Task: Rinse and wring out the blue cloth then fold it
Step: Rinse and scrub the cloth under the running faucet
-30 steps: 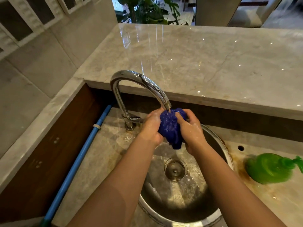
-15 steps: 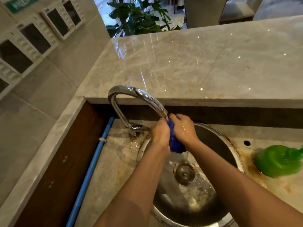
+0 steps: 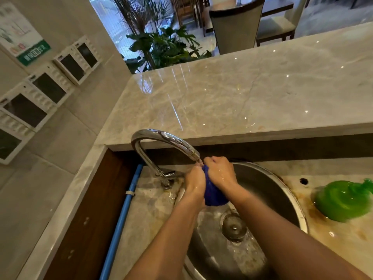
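The blue cloth (image 3: 213, 194) is bunched into a wet wad, pressed between my two hands just under the spout of the chrome tap (image 3: 161, 139). My left hand (image 3: 195, 181) grips its left side and my right hand (image 3: 221, 171) closes over its top and right side. Only the lower lump of the cloth shows below my palms; the rest is hidden by my fingers. Both hands hover over the round steel sink (image 3: 282, 199), above its drain (image 3: 234, 226). Water wets the basin floor.
A green soap bottle (image 3: 343, 200) lies on the stained counter right of the sink. A raised marble ledge (image 3: 242, 98) runs behind the tap. A blue pipe (image 3: 123, 211) runs along the wooden panel at the left. White wall boxes hang on the tiled wall.
My hands have squeezed closer together around the cloth, so less of it shows than a second ago. The camera has tilted up, bringing more of the ledge and room into view.
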{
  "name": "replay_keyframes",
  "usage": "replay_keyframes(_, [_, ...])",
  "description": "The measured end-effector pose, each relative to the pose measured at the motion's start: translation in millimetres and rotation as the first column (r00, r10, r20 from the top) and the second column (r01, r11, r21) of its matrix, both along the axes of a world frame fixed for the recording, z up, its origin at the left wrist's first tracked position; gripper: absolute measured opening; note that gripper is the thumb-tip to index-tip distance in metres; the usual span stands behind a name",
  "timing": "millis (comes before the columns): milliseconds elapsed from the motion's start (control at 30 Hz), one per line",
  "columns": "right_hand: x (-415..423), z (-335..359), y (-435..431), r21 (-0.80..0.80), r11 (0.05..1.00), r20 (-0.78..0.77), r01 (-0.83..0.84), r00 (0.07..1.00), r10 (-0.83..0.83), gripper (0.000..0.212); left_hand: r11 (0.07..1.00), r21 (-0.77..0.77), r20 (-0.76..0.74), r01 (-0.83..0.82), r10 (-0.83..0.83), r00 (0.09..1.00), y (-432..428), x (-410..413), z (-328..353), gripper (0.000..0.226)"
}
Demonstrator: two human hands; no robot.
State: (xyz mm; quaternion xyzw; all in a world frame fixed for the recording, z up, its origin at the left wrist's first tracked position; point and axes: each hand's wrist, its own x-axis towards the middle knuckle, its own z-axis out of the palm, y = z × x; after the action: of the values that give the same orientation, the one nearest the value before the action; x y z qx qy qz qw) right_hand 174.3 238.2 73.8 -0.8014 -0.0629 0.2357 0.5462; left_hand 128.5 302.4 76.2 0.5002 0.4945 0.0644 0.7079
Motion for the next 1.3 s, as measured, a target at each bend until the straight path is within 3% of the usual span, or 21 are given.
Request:
replay_keyframes(67, [-18,3,4,0.016,1.000,0.028,-0.019,0.999,0.018,0.038,0.999,0.010,0.021,-0.045,0.045,0.999,16,3,4,0.028])
replay_keyframes(200, [-35,12,3,0.031,0.999,0.070,-0.034,0.997,0.031,0.039,0.982,-0.144,0.059,-0.125,0.135,0.989,17,4,5,0.035])
replay_keyframes(333, [-5,8,0,0.096,0.994,-0.107,0.053,0.993,-0.042,0.037,0.998,-0.046,-0.008,-0.051,0.050,0.999,-8,-8,-10,0.021])
replay_keyframes(500, [-44,4,4,0.135,0.990,-0.005,0.031,1.000,-0.031,0.036,0.990,0.034,0.009,-0.139,0.139,0.990,26,7,10,0.021])
replay_keyframes(600, [-17,6,-1,0.071,0.994,-0.080,0.078,0.994,-0.072,0.034,0.997,0.002,0.023,0.075,-0.075,0.997,-6,-6,-4,0.021])
replay_keyframes(667, [-5,8,-5,0.087,0.984,-0.181,0.154,0.974,-0.137,0.030,0.991,-0.056,0.042,0.119,-0.117,0.992,-17,-9,-9,0.020])
replay_keyframes(767, [-33,1,0,0.145,0.975,-0.159,0.170,0.976,-0.147,0.034,0.999,0.025,-0.010,-0.043,0.043,0.999,7,8,3,0.027])
replay_keyframes(833, [-47,2,2,0.197,0.974,-0.121,0.114,0.988,-0.091,0.037,0.993,-0.010,0.006,-0.118,0.118,0.993,19,12,4,0.029])
replay_keyframes(1000, [-11,11,7,0.190,0.973,-0.192,0.130,0.977,-0.093,0.023,0.995,0.049,-0.032,0.085,-0.084,0.996,-5,-8,0,0.025])
replay_keyframes(1067, [-26,9,15,0.154,0.984,-0.083,0.084,0.994,-0.071,0.025,0.991,0.132,-0.029,0.009,-0.005,1.000,13,2,12,0.026])
replay_keyframes(1133, [-42,10,19,0.211,0.970,-0.087,0.121,0.991,-0.105,0.029,0.987,0.112,-0.003,-0.113,0.114,0.993,25,7,19,0.026])
replay_keyframes(1233, [-18,12,15,0.150,0.980,-0.066,0.132,0.990,-0.123,0.037,0.994,0.091,-0.005,0.054,-0.054,0.999,6,-5,-1,0.029])
replay_keyframes(1300, [-4,9,7,0.171,0.976,-0.182,0.138,0.978,-0.106,0.031,0.987,0.021,-0.007,0.162,-0.162,0.987,-5,-12,-5,0.030])
